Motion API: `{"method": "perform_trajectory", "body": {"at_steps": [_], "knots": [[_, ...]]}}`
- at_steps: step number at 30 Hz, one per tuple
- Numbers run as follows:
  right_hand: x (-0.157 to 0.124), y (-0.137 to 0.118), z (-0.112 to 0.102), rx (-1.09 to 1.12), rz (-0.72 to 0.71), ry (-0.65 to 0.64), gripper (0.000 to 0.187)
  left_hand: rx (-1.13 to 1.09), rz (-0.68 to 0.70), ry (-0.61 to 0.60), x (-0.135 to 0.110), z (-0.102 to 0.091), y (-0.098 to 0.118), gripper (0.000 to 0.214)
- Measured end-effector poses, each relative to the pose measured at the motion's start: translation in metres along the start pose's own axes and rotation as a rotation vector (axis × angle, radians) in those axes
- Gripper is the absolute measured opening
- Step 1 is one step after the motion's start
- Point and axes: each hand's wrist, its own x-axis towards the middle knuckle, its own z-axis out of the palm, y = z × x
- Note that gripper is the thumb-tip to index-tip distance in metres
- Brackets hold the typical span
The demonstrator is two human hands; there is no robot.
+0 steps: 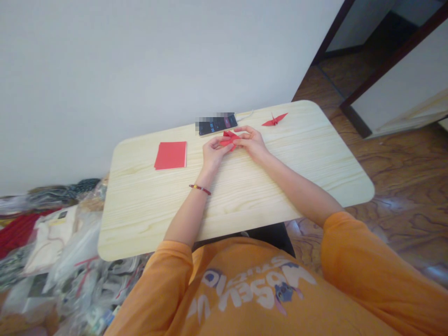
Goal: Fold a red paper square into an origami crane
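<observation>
A partly folded piece of red origami paper (229,139) is pinched between my left hand (213,154) and my right hand (252,142), just above the middle of the pale wooden table (140,210). Its creased points stick out between my fingertips, and my fingers hide part of it. Beyond my right hand lies a red paper crane (275,120) with its wings spread. Left of my hands sits a neat stack of red square paper (170,155). A black phone (217,123) lies flat just beyond my left hand, its screen lit and partly blurred.
A thin white cable (245,114) runs from the phone along the table's far edge, which stands against a white wall (105,84). Plastic bags and fabric (63,247) are heaped at lower left. Wooden floor (395,172) and a doorway (385,70) lie right.
</observation>
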Motion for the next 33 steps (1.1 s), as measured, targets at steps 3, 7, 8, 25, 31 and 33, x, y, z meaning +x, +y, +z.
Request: {"method": "perform_trajectory", "body": {"at_steps": [3,7,8,25,31,33], "knots": [[0.0003,-0.0019,0.0004,0.023,0.006,0.021,0.035,0.003,-0.002,-0.016,-0.0004,0.0000,-0.0002,0.038],[0.0012,-0.0043,0.0002,0.027,0.011,0.042,0.030,0.022,-0.011,-0.025,-0.0005,0.0008,-0.0015,0.038],[0.0013,-0.0045,0.0000,0.030,0.012,0.038,0.030,0.023,-0.013,-0.024,-0.0006,0.0010,-0.0016,0.038],[0.0009,-0.0060,0.0028,0.015,-0.011,0.053,0.024,0.031,-0.018,-0.020,0.0009,0.0013,-0.0024,0.040],[0.0012,-0.0063,0.0023,0.024,0.004,0.043,0.024,0.017,-0.050,-0.002,0.0008,0.0018,-0.0015,0.040],[0.0020,-0.0051,0.0019,0.030,0.004,0.034,0.026,0.004,-0.053,0.001,0.0001,0.0023,-0.0003,0.041]]}}
